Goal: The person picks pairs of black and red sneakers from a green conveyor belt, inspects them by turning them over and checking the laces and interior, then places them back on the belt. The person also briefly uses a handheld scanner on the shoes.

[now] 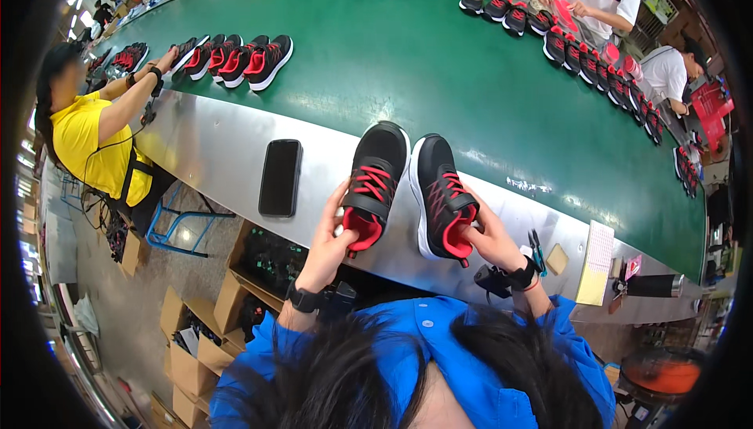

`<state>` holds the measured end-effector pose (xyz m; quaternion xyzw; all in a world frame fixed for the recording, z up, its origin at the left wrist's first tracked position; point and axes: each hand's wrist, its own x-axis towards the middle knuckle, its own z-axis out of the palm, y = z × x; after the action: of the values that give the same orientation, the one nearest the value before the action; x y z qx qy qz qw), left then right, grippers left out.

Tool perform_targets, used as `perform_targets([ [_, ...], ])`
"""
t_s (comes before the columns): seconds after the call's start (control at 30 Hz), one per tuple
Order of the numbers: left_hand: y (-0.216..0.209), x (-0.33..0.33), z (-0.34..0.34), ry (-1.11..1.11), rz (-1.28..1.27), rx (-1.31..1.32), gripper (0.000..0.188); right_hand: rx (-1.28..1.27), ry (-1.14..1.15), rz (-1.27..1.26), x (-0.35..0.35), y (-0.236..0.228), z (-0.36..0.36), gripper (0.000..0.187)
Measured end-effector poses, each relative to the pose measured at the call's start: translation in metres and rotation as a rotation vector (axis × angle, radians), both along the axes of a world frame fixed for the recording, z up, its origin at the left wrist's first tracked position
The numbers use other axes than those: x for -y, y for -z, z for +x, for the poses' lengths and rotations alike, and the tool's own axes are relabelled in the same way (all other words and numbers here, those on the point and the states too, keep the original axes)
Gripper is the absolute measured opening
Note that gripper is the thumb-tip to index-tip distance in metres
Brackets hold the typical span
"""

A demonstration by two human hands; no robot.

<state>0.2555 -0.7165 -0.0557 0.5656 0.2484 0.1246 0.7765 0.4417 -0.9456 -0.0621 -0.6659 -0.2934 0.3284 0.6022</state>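
Note:
Two black sneakers with red laces, red lining and white soles are side by side over the metal table edge, toes pointing away from me. My left hand [336,233] grips the left sneaker [372,182] at its heel, the thumb inside the opening. The right sneaker [439,194] is in my right hand [492,234], whose thumb also reaches into the red-lined opening. The toes sit close together near the green belt [353,76]. Left of the shoes, a black smartphone [280,178] lies on the metal strip [227,143].
Sneakers [268,62] stand in a row at the left, beside a person in a yellow shirt [98,127]. Across the belt, more sneakers [582,59] line the far edge near people in white. Snips [536,250] and a paper pad [596,260] lie at right. Cardboard boxes [192,350] stand below left.

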Motion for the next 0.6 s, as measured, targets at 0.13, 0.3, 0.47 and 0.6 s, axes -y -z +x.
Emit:
perform_targets([
  [0.13, 0.002, 0.010, -0.017, -0.104, 0.978, -0.051, 0.071, 0.588, 0.043, -0.257, 0.012, -0.013, -0.006, 0.082],
  [0.3, 0.018, 0.045, -0.018, -0.074, 1.212, -0.218, 0.072, 0.920, 0.182, -0.254, 0.007, 0.003, -0.022, 0.078],
  [0.47, 0.024, 0.050, -0.014, -0.216, 1.061, -0.216, 0.073, 0.925, 0.201, -0.296, 0.010, -0.003, -0.026, 0.077],
  [0.6, 0.022, 0.042, -0.012, -0.164, 1.004, -0.246, 0.070, 0.653, 0.189, -0.330, 0.013, 0.002, -0.023, 0.077],
])
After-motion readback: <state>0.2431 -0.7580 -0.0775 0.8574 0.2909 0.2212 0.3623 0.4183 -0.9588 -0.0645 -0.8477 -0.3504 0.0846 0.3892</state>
